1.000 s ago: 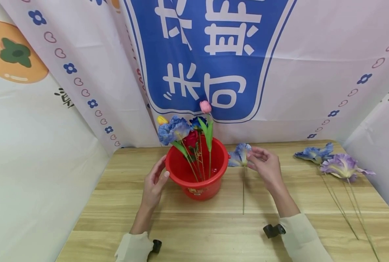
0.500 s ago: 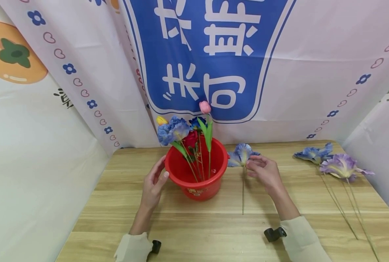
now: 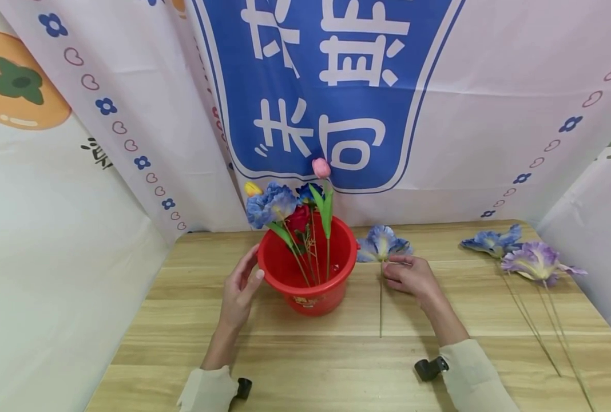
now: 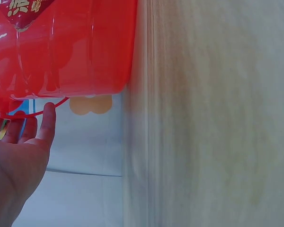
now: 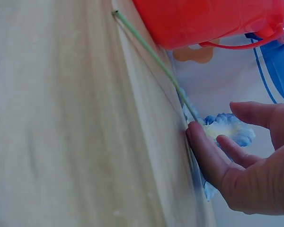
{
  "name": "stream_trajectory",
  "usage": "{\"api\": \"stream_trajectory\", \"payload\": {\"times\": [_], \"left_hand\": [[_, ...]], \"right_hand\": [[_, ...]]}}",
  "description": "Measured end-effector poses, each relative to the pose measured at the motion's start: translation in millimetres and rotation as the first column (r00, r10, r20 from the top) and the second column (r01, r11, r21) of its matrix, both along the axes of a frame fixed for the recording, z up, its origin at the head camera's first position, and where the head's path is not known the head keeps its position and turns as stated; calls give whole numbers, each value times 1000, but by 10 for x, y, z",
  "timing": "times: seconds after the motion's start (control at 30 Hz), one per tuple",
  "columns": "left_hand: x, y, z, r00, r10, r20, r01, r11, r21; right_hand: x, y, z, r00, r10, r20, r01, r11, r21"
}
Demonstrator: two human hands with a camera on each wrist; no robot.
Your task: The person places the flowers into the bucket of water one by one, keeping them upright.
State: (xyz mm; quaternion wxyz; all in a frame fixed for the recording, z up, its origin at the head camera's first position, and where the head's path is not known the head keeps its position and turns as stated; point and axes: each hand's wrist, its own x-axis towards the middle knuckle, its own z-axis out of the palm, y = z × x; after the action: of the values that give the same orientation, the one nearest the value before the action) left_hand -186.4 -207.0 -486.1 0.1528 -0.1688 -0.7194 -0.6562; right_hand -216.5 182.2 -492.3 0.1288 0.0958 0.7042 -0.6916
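Observation:
My left hand rests against the left side of a red bucket, near its rim. In the left wrist view, the fingers lie by the bucket's thin red handle. Artificial flowers stand in the bucket: a pink tulip, a yellow tulip, a red rose and blue blooms. Right of it, a blue artificial iris lies on the table. My right hand is at its stem; one finger touches the stem below the bloom, the thumb standing apart.
On the right of the wooden table lie a blue artificial flower and a purple one, stems pointing toward the front. A printed cloth hangs behind the table's back edge.
My right hand has moved from the iris petals down to the top of its stem, uncovering the bloom's right petal. The left hand has stayed at the bucket.

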Motion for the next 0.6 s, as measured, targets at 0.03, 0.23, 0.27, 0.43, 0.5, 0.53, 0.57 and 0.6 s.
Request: {"api": "stream_trajectory", "payload": {"times": [0.03,0.23,0.27,0.43,0.5,0.53,0.57,0.6], "left_hand": [[0,0,-1,1000,0,0,0,1000,-1],[0,0,-5,1000,5,7,-5,1000,-5],[0,0,-7,1000,5,8,-5,1000,-5],[-1,-3,-17,1000,9,8,-9,1000,-6],[-4,-3,-19,1000,10,7,-10,1000,-7],[-6,-3,-19,1000,10,6,-10,1000,-9],[-8,-2,-18,1000,10,4,-10,1000,-9],[-10,-1,-18,1000,9,2,-9,1000,-10]], "right_hand": [[-4,2,-12,1000,1,6,-1,1000,-6],[-30,24,-58,1000,12,27,-11,998,-59],[-35,30,-63,999,17,29,-15,998,-66],[-60,37,-83,999,36,38,-32,995,-94],[-63,34,-86,999,35,40,-32,995,-96],[-64,33,-87,999,35,40,-31,995,-92],[-64,33,-88,999,32,41,-28,996,-86],[-64,35,-90,999,32,42,-29,996,-79]]}}
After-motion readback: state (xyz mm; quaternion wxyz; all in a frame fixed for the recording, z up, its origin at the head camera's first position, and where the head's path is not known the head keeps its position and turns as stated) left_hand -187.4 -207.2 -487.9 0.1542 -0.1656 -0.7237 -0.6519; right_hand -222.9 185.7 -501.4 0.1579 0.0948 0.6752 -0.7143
